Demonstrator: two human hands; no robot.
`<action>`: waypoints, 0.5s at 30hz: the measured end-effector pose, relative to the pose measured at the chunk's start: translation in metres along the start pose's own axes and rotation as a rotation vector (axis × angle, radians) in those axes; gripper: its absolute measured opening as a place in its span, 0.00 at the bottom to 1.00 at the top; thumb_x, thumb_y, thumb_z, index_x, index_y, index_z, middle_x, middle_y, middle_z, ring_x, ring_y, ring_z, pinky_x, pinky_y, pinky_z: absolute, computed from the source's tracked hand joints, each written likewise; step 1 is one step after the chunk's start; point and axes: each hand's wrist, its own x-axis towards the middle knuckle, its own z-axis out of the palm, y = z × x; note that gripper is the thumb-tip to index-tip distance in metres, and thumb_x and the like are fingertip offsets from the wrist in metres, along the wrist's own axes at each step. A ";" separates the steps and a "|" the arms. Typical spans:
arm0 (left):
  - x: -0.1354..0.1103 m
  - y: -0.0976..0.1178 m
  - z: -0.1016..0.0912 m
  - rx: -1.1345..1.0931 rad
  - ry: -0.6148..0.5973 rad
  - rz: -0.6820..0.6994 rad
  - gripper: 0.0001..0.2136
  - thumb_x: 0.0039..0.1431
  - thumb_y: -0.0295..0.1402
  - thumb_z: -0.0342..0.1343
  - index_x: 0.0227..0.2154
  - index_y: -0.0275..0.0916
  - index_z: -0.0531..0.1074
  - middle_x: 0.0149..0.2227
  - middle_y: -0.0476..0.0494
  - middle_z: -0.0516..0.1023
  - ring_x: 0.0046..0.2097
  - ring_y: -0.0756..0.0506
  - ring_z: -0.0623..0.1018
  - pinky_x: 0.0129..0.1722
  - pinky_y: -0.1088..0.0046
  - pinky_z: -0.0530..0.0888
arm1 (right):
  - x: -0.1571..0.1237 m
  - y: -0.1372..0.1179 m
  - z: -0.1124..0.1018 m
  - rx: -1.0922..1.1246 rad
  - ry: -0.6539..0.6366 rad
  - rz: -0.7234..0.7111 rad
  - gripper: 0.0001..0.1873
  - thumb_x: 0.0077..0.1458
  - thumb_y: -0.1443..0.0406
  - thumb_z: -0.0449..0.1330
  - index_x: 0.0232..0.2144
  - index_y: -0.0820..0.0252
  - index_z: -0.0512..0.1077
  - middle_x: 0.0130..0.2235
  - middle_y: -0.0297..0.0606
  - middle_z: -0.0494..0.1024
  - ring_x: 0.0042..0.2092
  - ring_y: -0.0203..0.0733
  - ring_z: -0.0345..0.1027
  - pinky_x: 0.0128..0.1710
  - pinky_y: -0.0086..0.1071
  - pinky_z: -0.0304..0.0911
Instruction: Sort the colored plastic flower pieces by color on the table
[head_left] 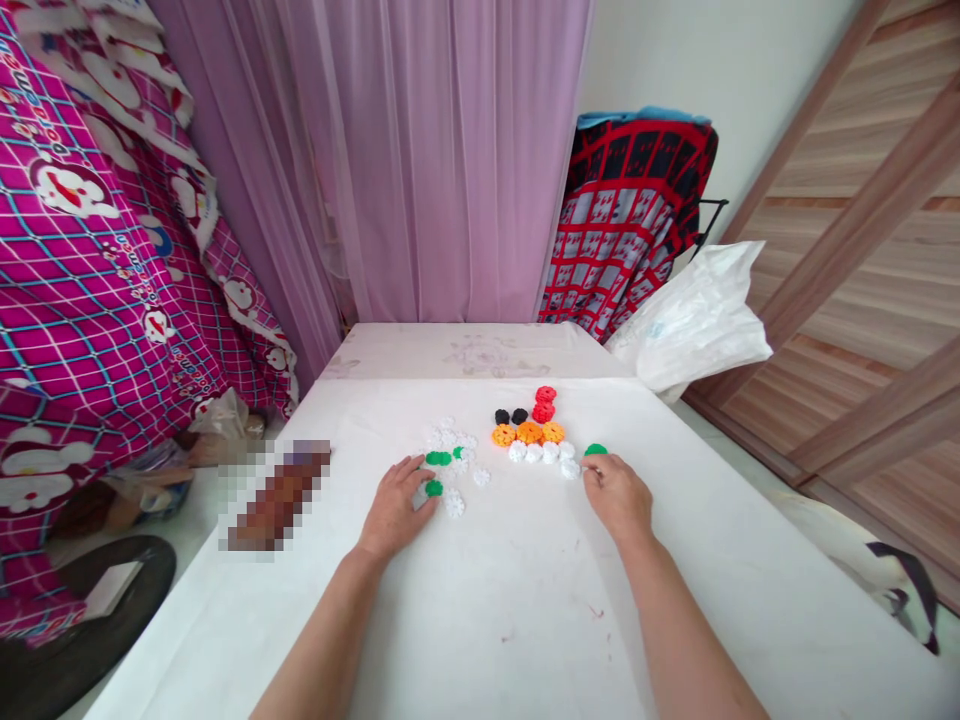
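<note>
My left hand [397,507] rests on the table at the loose discs, fingers apart, its thumb and forefinger around a small green disc [434,488] without visibly gripping it. More loose green discs [439,458] and notched white discs [454,503] lie just beyond it. My right hand [621,495] is closed, its fingertips pinched at the near edge of another green disc [596,450]. Left of those fingertips, a white disc [570,469] touches a row of white discs [534,453]. Above that row sit three orange discs [529,433], two black discs [520,416] and two red discs [544,411].
The discs lie on a white-covered table [480,600]. A pixelated reddish-brown object [281,495] is at its left edge. A white plastic bag [694,315] stands at the back right corner. Purple curtains [465,160] hang behind, and a wooden wardrobe [862,250] is on the right.
</note>
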 end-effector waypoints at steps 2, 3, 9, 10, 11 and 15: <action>-0.001 -0.006 -0.002 -0.131 0.058 -0.047 0.14 0.54 0.33 0.52 0.44 0.43 0.73 0.58 0.40 0.71 0.60 0.40 0.69 0.60 0.56 0.65 | -0.010 -0.032 0.004 0.113 -0.033 -0.105 0.12 0.51 0.69 0.53 0.32 0.54 0.76 0.36 0.35 0.77 0.36 0.40 0.69 0.35 0.31 0.60; -0.001 -0.010 -0.003 -0.197 0.105 -0.091 0.15 0.56 0.33 0.50 0.45 0.42 0.73 0.58 0.41 0.71 0.59 0.42 0.70 0.59 0.58 0.66 | -0.015 -0.051 0.007 0.177 -0.075 -0.188 0.11 0.51 0.70 0.53 0.33 0.54 0.75 0.36 0.34 0.78 0.37 0.39 0.69 0.37 0.31 0.61; -0.001 -0.026 -0.006 -0.298 0.347 -0.341 0.15 0.57 0.33 0.47 0.45 0.42 0.72 0.51 0.44 0.77 0.54 0.45 0.74 0.58 0.61 0.68 | -0.036 -0.159 0.024 0.345 -0.298 -0.552 0.10 0.52 0.69 0.58 0.37 0.52 0.74 0.39 0.32 0.80 0.42 0.41 0.69 0.44 0.33 0.61; -0.001 -0.027 -0.006 -0.295 0.357 -0.352 0.15 0.58 0.33 0.47 0.46 0.42 0.72 0.51 0.44 0.77 0.54 0.45 0.75 0.58 0.60 0.68 | -0.036 -0.169 0.026 0.333 -0.323 -0.583 0.10 0.52 0.69 0.59 0.37 0.52 0.74 0.38 0.33 0.80 0.42 0.41 0.69 0.44 0.33 0.61; -0.001 -0.027 -0.006 -0.294 0.361 -0.355 0.15 0.58 0.33 0.47 0.45 0.41 0.72 0.50 0.44 0.78 0.53 0.45 0.75 0.57 0.60 0.69 | -0.036 -0.177 0.028 0.309 -0.342 -0.605 0.09 0.52 0.68 0.59 0.37 0.52 0.74 0.38 0.33 0.80 0.42 0.42 0.69 0.44 0.33 0.61; 0.000 -0.027 -0.005 -0.289 0.359 -0.339 0.15 0.58 0.33 0.47 0.45 0.41 0.73 0.49 0.44 0.78 0.52 0.44 0.76 0.56 0.61 0.70 | -0.035 -0.188 0.036 0.186 -0.371 -0.602 0.08 0.51 0.68 0.59 0.36 0.54 0.73 0.36 0.36 0.79 0.42 0.45 0.68 0.41 0.35 0.60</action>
